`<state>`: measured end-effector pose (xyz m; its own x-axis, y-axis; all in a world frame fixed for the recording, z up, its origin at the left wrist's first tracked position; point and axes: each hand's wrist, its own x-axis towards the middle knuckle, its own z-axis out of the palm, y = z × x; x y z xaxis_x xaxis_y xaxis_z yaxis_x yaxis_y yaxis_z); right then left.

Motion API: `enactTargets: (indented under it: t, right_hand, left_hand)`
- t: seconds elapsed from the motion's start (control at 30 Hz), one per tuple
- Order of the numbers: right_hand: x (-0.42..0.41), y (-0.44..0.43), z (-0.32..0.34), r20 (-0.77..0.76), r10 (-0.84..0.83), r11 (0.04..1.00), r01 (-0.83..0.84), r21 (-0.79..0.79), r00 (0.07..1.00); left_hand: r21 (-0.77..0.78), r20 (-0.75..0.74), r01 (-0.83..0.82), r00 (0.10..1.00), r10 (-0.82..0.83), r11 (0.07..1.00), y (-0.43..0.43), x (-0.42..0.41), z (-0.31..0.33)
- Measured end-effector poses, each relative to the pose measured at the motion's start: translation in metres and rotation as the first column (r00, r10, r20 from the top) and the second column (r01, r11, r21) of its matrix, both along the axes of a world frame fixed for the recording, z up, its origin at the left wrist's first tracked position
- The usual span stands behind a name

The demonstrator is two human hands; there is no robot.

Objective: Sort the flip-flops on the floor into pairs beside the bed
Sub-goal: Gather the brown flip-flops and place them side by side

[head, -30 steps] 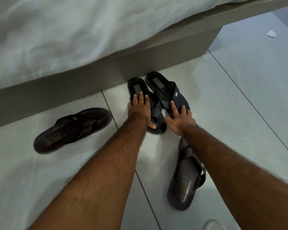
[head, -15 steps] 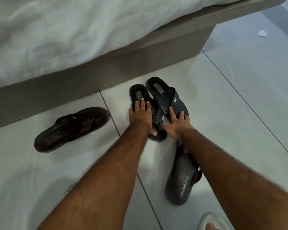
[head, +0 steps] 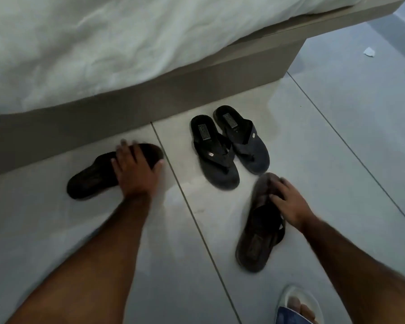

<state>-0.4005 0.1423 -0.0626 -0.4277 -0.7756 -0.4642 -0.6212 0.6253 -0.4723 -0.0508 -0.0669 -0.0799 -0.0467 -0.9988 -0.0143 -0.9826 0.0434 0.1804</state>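
In the head view, your left hand (head: 136, 169) is lying fingers-spread across the toe end of a dark brown flip-flop (head: 91, 177) near the bed base (head: 103, 113), while your right hand (head: 288, 202) is resting with curled fingers on the strap of its brown mate (head: 257, 239) farther out on the tiled floor (head: 337, 160). Between them the two navy flip-flops (head: 227, 150) are sitting side by side, touching, heels toward the bed base; I cannot tell whether either hand is actually gripping.
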Motion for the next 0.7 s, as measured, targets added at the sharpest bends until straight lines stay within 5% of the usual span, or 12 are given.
enactTargets:
  t: [0.13, 0.7]
  right_hand:
    - [0.023, 0.026, -0.004, -0.003, -0.079, 0.997, 0.079, 0.009, 0.997]
    - [0.224, -0.009, -0.001, -0.003, 0.180, 0.983, -0.180, -0.019, 0.984]
  left_hand:
    - [0.219, 0.005, -0.025, 1.000, 0.025, 0.975, 0.004, 0.039, -0.009]
    - [0.351, -0.020, 0.023, 1.000, -0.016, 0.936, 0.024, 0.022, 0.002]
